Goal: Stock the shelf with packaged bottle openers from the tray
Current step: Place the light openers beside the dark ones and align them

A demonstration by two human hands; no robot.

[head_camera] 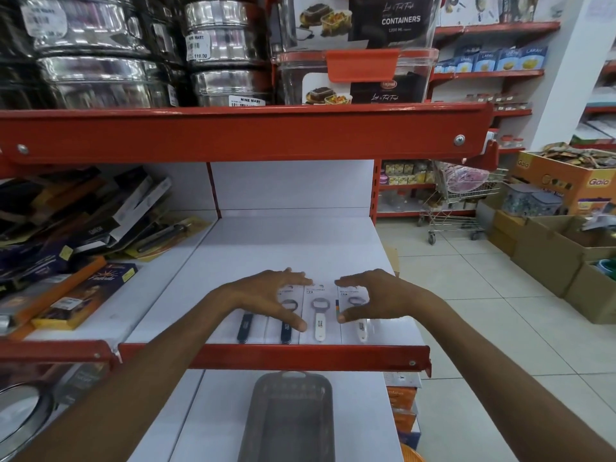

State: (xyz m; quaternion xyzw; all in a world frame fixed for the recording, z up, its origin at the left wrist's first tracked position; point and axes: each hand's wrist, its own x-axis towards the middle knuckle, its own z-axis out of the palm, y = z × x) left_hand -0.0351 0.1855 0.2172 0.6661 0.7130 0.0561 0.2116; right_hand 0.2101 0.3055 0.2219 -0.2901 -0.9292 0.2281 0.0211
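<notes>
Four packaged bottle openers lie flat in a row at the front of the white shelf, just behind its red front rail. Counting from the rail's left end, the first two openers have dark handles and the next two have white handles; the cards lie side by side with their edges touching or nearly so. The left hand hovers or rests over the two dark-handled packs, fingers spread and curved, thumb tip near the lower edge of the second pack; whether it presses on the cards cannot be told. The right hand mirrors it over the rightmost white-handled pack, fingers spread in an open claw, thumb by the pack's left edge, gripping nothing. The third pack, with its white handle, lies uncovered between the two hands. Below the rail, on the next shelf down, sits a grey mesh tray, and no packs can be seen in it. Left of the openers on the same level, boxed knives and kitchen tools lie piled. Above the openers, past the upper red rail, stand steel tins and clear storage containers with an orange clasp.
</notes>
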